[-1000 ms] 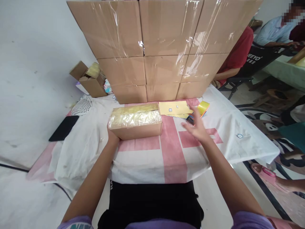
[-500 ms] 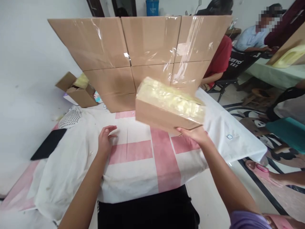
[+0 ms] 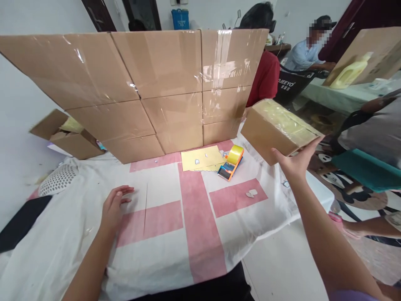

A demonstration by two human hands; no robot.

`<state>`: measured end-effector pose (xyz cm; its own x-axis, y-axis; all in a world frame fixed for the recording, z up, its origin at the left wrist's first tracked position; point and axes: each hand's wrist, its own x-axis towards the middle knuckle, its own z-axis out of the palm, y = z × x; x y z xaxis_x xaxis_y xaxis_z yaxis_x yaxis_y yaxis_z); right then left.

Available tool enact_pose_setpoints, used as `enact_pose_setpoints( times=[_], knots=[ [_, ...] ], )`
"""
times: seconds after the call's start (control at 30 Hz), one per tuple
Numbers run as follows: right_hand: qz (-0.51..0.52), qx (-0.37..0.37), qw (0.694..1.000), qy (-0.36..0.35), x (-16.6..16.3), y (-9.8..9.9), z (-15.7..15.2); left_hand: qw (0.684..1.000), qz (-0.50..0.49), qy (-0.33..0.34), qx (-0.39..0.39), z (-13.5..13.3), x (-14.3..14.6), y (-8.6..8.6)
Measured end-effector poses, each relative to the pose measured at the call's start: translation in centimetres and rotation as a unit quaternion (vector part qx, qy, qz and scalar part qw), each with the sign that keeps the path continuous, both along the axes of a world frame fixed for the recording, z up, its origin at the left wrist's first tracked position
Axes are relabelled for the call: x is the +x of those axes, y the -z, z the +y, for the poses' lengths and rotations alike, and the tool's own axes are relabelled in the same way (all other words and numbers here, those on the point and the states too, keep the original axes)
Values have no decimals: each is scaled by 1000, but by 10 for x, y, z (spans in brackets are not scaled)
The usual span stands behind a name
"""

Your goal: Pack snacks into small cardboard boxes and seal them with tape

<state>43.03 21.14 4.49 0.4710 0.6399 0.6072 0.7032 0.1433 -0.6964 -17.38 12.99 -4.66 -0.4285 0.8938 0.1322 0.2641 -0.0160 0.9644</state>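
Raised over the right end of the table, a cardboard box (image 3: 266,138) with yellowish clear tape across its top is held in my right hand (image 3: 296,161). The thumb is on its near side, and the other fingers are partly hidden behind it. My left hand (image 3: 114,205) rests over the left part of the cloth, holding nothing, its fingers loosely apart. Between the hands, further back, lies a tape dispenser (image 3: 231,163) with a yellow roll and an orange frame. It touches some yellow paper sheets (image 3: 200,159). Small white scraps (image 3: 251,193) lie on a pink stripe.
A wide wall of taped cardboard (image 3: 171,62) stands along the back of the table. An opened small carton (image 3: 77,144) and a white perforated basket (image 3: 58,179) are at the left. Beyond the right end sits a person in red (image 3: 266,77); others are further right.
My right hand has carried the box to the right, uncovering the tape dispenser and yellow sheets. The view has turned rightward. My left hand keeps much the same pose.
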Motion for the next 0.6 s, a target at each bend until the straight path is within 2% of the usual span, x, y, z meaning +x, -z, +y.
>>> enact_pose_setpoints(
  times=[0.07,0.17,0.3,0.47,0.6],
  knots=[
    [29,-1,998,47,3,11,29,1000,6,-10,-9,0,0,0],
    [66,-67,991,96,7,30,69,1000,9,-17,-23,0,-1,1],
    [15,-140,983,120,4,45,110,999,17,-16,-34,0,-3,2],
    [-22,-195,971,137,-11,38,141,999,16,-14,-38,2,-7,5],
    [-45,-284,954,85,-19,33,147,997,45,-3,-58,2,-7,6]
  ],
)
